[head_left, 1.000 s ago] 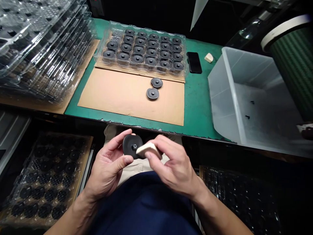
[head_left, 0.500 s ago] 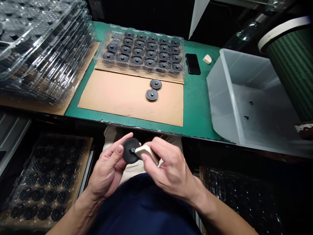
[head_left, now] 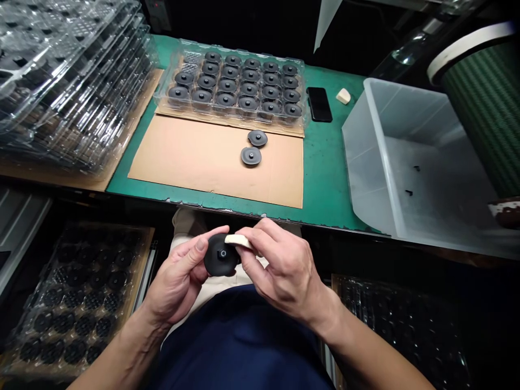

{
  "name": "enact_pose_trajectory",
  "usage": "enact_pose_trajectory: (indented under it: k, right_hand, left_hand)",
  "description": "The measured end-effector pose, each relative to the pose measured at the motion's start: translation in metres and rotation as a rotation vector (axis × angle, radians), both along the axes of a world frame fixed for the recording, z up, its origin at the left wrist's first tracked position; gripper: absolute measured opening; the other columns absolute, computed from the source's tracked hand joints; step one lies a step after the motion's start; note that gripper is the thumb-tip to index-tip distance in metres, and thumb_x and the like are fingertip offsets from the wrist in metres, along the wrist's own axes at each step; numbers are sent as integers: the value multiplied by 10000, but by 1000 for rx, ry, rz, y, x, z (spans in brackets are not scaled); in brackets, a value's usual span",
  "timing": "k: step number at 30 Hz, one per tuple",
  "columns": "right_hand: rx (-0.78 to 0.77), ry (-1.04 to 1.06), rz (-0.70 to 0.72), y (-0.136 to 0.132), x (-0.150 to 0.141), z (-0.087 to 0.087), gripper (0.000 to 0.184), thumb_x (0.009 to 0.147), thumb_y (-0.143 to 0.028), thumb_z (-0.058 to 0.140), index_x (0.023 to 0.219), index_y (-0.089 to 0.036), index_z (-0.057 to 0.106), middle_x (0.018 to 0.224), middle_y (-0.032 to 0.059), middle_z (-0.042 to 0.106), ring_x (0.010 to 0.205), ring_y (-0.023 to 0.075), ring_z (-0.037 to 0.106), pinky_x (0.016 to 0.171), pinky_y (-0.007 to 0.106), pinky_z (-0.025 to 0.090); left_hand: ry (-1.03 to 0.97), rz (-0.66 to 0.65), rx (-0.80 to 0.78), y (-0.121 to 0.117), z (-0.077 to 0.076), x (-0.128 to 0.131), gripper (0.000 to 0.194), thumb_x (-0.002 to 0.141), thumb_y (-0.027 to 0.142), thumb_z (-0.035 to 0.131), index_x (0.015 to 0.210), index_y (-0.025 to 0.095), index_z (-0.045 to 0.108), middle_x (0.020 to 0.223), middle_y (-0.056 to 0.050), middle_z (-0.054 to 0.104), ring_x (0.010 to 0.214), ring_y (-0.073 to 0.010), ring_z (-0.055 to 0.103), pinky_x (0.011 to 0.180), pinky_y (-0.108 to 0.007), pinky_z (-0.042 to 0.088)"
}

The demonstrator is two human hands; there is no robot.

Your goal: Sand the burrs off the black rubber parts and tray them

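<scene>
A round black disc (head_left: 219,266) with a small raised hub is gripped at its left edge by my left hand (head_left: 181,276), over my lap. My right hand (head_left: 282,268) pinches a cream-coloured block (head_left: 238,240), perhaps a sponge or eraser. The block's tip rests at the upper right of the disc's face, above the hub. Beyond the bench edge, two similar black discs, a far one (head_left: 257,138) and a near one (head_left: 251,156), lie on a flat cardboard sheet (head_left: 195,157).
A clear plastic tray (head_left: 162,100) of black discs sits behind the cardboard. Stacked trays (head_left: 73,92) stand at left. A phone (head_left: 319,104), another cream block (head_left: 343,96) and a translucent bin (head_left: 368,157) are at right. Lower trays (head_left: 81,298) hold black parts.
My right hand has shifted the cream block up from beside the hub towards the disc's upper edge, turning it flatter. The disc has moved slightly right and down.
</scene>
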State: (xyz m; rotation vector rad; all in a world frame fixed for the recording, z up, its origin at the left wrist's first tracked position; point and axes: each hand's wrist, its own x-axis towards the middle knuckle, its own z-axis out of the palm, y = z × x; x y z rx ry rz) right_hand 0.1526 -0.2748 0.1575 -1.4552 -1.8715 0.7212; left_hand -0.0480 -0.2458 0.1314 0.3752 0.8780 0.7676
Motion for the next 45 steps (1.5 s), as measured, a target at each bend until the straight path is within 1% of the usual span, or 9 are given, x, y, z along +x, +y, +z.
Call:
enact_pose_trajectory:
  k: [5,11,16,22,25,30,34,40,45]
  right_hand:
    - [-85,-1,-17,-5,-3,0,226,1032,-209,492,814,-179,544,776,6,479,651,163,437,629,319,326]
    - [135,-117,139,0,0,2,227,1074,-172,454,1167,-156,660,971,69,572,856,228,536,763,353,396]
    - [-57,9,-48,-5,-5,2,234,1041,-220,495,810,-184,507,775,4,477,638,161,416,609,321,311]
    - [131,-125,130,-1,-2,5,219,1074,-152,446,1114,-152,661,948,67,579,825,221,514,744,360,376]
    - [190,-114,103,0,-3,3,205,1083,-162,460,1144,-147,655,967,79,590,853,235,519,765,377,374]
    - [-109,132,-60,-6,-14,-6,244,1065,-213,501,822,-186,511,745,-9,465,631,156,410,614,327,309]
    - [2,30,-29,-5,-14,-9,226,1077,-186,461,906,-164,607,824,32,501,742,195,457,706,344,361]
    - [176,-113,275,4,-1,-1,269,1103,-144,441,1223,-174,680,1068,86,618,931,252,514,856,408,418]
    - [33,12,-3,5,-11,-9,203,1098,-247,511,1038,-162,685,925,69,631,843,228,548,794,365,432]
  left_hand:
    - [19,28,-1,1,-1,-2,348,937,360,743,1241,194,769,1059,-76,801,868,-144,739,797,-167,603]
    - [-36,-183,-2,3,-2,-5,412,951,431,707,1262,167,759,1089,-136,784,841,-199,725,788,-302,642]
    - [21,-6,37,6,1,-4,366,923,380,762,1249,214,766,1036,-79,796,870,-146,733,821,-187,594]
    - [-10,-290,30,9,-5,-9,419,966,460,680,1249,164,767,991,-138,784,791,-206,726,717,-294,624]
    - [-32,-188,33,8,-4,-5,392,942,428,724,1246,186,770,1044,-126,785,864,-206,733,758,-268,617]
    - [80,100,132,8,1,-3,488,836,348,856,1301,257,739,1056,-75,782,982,-181,722,913,-234,576]
    - [87,-103,70,10,-4,-12,454,874,407,815,1274,199,756,1000,-95,773,893,-168,705,812,-218,576]
    - [-72,-300,-60,6,-13,-14,427,960,504,663,1074,121,816,907,-137,756,720,-205,668,613,-328,617]
    - [-58,15,28,3,-9,-5,390,902,361,785,1272,244,747,1153,-97,758,1013,-202,712,896,-284,604]
